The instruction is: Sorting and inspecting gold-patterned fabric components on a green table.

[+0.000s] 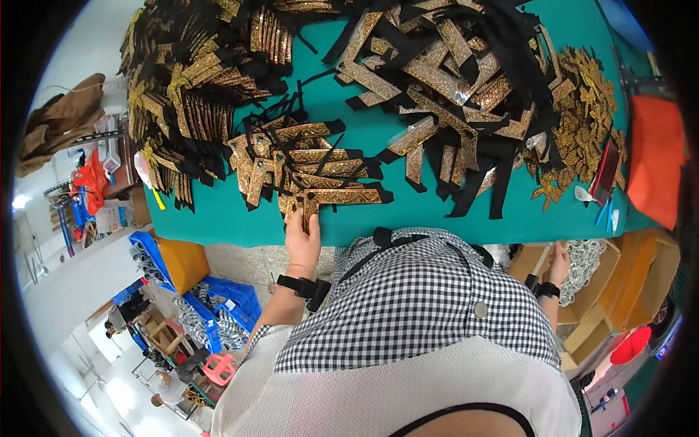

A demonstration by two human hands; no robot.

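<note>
Left grip [302, 244] on gold-black trim strip [342, 196]

Right hand [559, 264] grip unclear, perhaps inside carton [582, 291].

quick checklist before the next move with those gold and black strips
1. Left hand on the nearest gold and black strip at the table edge: ok.
2. Firm grasp on that strip: cannot tell, fingers only rest on it.
3. Right hand free: not ok, it is below the green table, reaching into a cardboard box.
4. Strips sorted: not ok, the far pile is tangled.
5. Red scissors-like tool within reach: cannot tell.
</note>
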